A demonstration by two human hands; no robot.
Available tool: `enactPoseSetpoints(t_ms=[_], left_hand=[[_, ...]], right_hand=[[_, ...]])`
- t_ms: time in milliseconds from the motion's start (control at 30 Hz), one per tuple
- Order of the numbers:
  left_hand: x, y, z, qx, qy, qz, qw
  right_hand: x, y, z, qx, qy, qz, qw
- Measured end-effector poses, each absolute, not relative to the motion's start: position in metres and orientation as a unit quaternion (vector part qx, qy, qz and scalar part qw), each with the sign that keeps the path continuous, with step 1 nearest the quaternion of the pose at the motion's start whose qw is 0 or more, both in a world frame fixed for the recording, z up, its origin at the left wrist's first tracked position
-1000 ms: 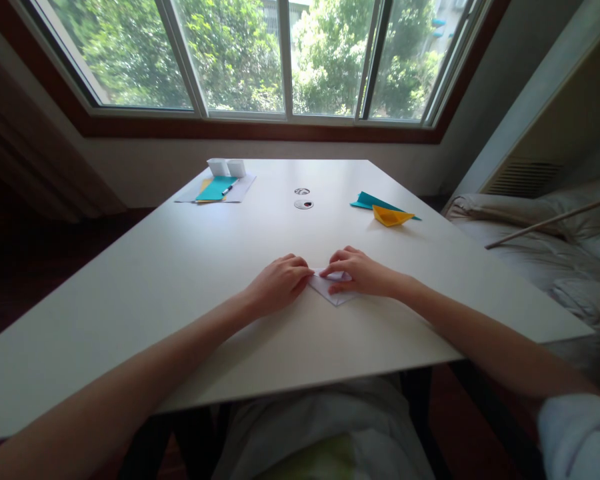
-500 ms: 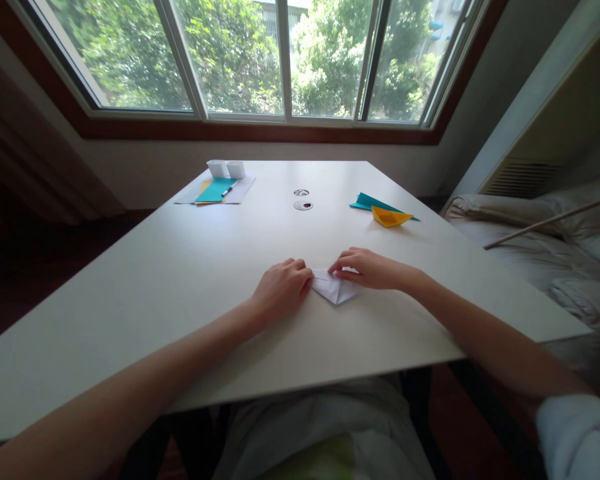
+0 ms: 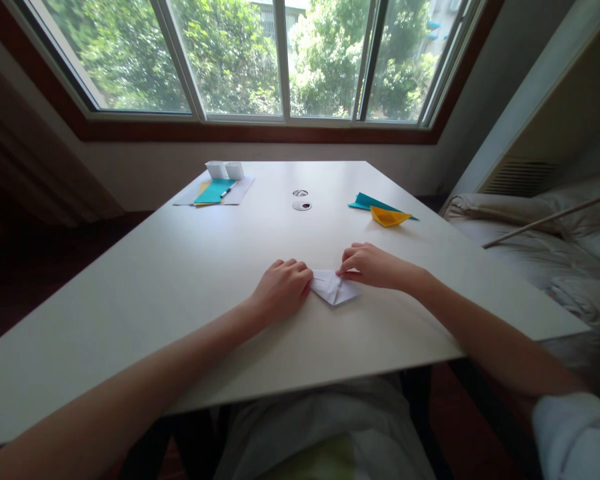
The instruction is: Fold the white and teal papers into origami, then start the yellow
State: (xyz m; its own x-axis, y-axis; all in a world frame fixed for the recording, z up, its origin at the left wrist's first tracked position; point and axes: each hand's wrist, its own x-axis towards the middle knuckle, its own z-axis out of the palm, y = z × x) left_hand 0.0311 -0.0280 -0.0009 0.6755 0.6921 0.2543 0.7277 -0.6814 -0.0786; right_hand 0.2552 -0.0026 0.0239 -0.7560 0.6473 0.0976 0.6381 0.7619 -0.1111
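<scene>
A small folded sheet of white paper (image 3: 331,292) lies flat on the white table (image 3: 130,300), its point towards me and creases across its face. My left hand (image 3: 284,287) is closed at the paper's left corner, fingers curled and gripping that edge. At the upper right of the sheet, my right hand (image 3: 371,265) pinches a bit of the paper between thumb and fingertips. The fingertips of the right hand partly cover the fold there.
Beyond my right hand sit a yellow paper boat (image 3: 387,217) and a teal paper plane (image 3: 367,201). Two round discs (image 3: 302,206) lie mid-table. Far left are coloured sheets (image 3: 214,191), a pen (image 3: 228,190) and white paper boxes (image 3: 234,171). A sofa (image 3: 575,293) borders the right.
My right hand has shifted slightly right and up along the paper, its fingers drawn closer into a pinch. My left hand stays at the left corner.
</scene>
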Motion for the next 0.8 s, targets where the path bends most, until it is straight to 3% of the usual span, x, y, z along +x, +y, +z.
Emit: enactPoseSetpoints(t_ms=[167,400,533,800], left_hand=[[0.031,-0.029,-0.001,-0.912,-0.386,-0.108,0.089],[0.028,-0.027,-0.003,-0.9,-0.407,-0.115,0.105],[0.026,-0.025,-0.002,-0.902,-0.403,-0.116,0.108],[0.023,-0.03,0.006,-0.941,-0.302,-0.143,-0.043]], right_hand=[[0.259,-0.005,0.027,-0.333,-0.939,0.056,0.07],[0.249,-0.014,0.026,-0.302,-0.942,0.037,0.141],[0.247,-0.012,0.017,-0.303,-0.946,0.021,0.114],[0.248,-0.006,0.008,-0.342,-0.932,0.028,0.12]])
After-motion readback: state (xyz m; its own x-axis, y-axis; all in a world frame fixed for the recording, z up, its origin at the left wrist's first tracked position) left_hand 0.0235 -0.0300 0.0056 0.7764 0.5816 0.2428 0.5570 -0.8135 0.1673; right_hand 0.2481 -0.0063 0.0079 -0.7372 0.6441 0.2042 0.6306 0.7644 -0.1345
